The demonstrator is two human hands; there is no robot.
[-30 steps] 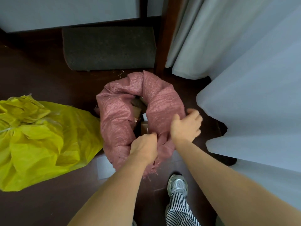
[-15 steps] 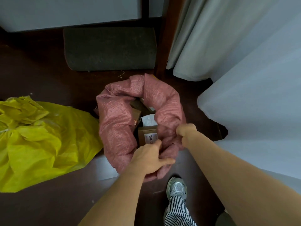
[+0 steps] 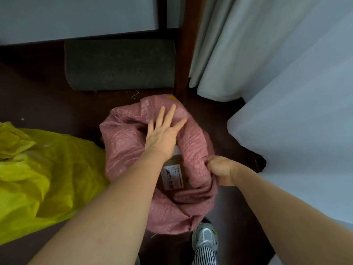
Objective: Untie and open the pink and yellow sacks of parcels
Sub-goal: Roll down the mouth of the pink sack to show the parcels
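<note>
A white shipping label [image 3: 172,177] on the brown cardboard parcel [image 3: 174,169] inside the pink sack [image 3: 122,142] bears large dark characters that look like "12V4A-5525"; its smaller print is too blurred to read.

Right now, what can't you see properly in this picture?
Head view only:
- Parcels deep in the pink sack: hidden by its rolled rim and the left hand.
- Brown box label: small print too blurry.
- Yellow sack: cut off by left edge; tie not visible.
- Right hand fingers: buried in fabric.
</note>
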